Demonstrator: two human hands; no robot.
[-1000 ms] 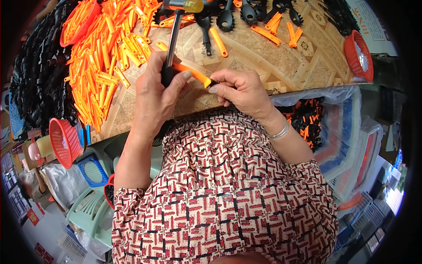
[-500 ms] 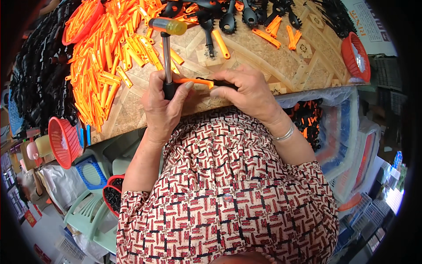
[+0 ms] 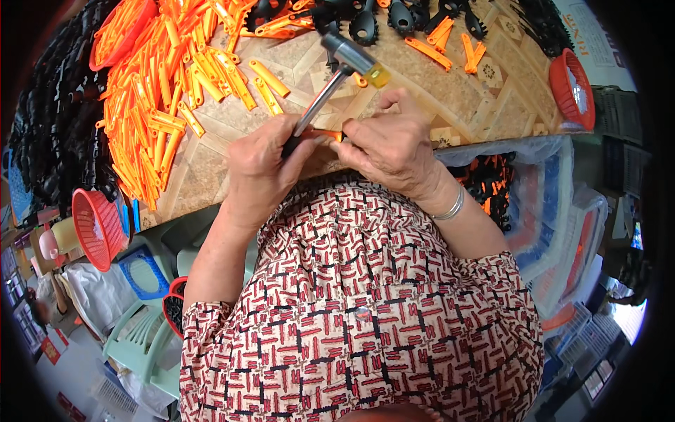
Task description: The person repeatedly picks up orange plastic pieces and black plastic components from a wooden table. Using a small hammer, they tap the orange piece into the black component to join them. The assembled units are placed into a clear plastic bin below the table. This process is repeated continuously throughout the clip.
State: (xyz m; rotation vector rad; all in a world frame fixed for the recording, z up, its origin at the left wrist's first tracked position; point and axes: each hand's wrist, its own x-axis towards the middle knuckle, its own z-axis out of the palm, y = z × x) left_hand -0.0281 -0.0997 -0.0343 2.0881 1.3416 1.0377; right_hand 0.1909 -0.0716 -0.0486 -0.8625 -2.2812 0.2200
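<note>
My left hand (image 3: 264, 158) is closed round the dark grip of a small mallet (image 3: 318, 103), which tilts up to the right. Its head has a grey end and a yellow end. Between my hands lies an orange handle piece (image 3: 328, 133), its left end at my left thumb. My right hand (image 3: 390, 148) pinches its other end, where a bit of black shows; most of the black part is hidden by my fingers. Both hands are just above the table's near edge. Further back are black pasta servers (image 3: 363, 27) and loose orange handles (image 3: 269, 77).
A large heap of orange handles (image 3: 148, 98) covers the table's left, beside a pile of black utensils (image 3: 53, 119). Red baskets stand at left (image 3: 98, 228) and right (image 3: 571, 91). Below the table's right edge, a plastic-lined crate (image 3: 548, 190) holds black and orange pieces.
The mallet has tipped from nearly upright to a rightward slant, its head swinging right. My right hand has curled further over the orange handle, covering more of the black part.
</note>
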